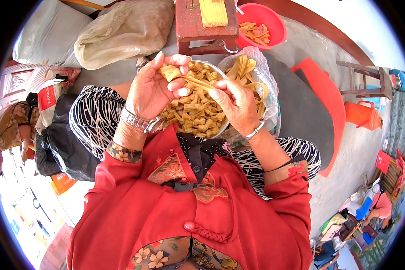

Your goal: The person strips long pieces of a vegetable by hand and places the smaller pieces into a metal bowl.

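Above the bowl [217, 68], a tan strip [198, 83] is grasped at its bunched end by the left fingers [177, 59] and pinched farther along by the right fingers [222, 99]. Flanked at right by a plastic bag [267, 74], the bowl is backed by a cropped red stool [190, 29]; the bowl's left rim is hidden.

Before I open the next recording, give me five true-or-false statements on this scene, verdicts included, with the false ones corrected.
1. The left hand and right hand hold one yellowish strip. True.
2. The pink basin stands left of the wooden stool. False: the pink basin stands right of the wooden stool.
3. The round bowl holds many folded pieces. True.
4. The right wrist is bare. False: a silver band circles it.
5. An orange jug stands at the picture's right. True.
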`<state>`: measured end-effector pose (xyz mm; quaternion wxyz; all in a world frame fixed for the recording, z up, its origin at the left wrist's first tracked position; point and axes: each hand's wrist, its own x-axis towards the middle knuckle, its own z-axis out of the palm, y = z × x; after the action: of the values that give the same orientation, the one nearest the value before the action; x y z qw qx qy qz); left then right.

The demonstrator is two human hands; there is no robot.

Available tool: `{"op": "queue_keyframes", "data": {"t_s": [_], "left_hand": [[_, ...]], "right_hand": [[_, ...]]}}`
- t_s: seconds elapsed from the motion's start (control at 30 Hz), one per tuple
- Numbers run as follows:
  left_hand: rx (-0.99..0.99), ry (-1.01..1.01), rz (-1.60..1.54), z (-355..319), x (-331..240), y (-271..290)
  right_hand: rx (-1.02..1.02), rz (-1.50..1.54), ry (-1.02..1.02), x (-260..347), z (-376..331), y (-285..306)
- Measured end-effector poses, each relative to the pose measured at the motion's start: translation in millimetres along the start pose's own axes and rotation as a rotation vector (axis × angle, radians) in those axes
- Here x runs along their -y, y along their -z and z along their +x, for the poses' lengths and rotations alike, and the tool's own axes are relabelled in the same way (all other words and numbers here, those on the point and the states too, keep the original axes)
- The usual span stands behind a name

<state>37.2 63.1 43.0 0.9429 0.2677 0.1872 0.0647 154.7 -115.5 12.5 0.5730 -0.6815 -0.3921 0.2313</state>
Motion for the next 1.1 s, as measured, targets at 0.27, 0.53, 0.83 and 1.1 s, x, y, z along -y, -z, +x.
{"op": "queue_keyframes", "data": {"t_s": [0.27,0.53,0.83,1.1], "left_hand": [[-0.205,0.062,0.635,-1.3,2.1,-7.9],[-0.285,-0.009,0.563,0.8,8.1,-7.3],[-0.189,-0.082,0.351,1.4,0.9,0.3],[-0.147,-0.237,0.246,-2.7,-26.1,-11.7]], "right_hand": [[0.067,-0.135,-0.022,-8.2,6.3,-4.5],[0.317,0.222,-0.329,13.2,18.3,-14.3],[0.420,0.197,-0.339,29.5,39.0,-10.4],[0.277,0.043,0.014,41.9,46.4,10.6]]}}
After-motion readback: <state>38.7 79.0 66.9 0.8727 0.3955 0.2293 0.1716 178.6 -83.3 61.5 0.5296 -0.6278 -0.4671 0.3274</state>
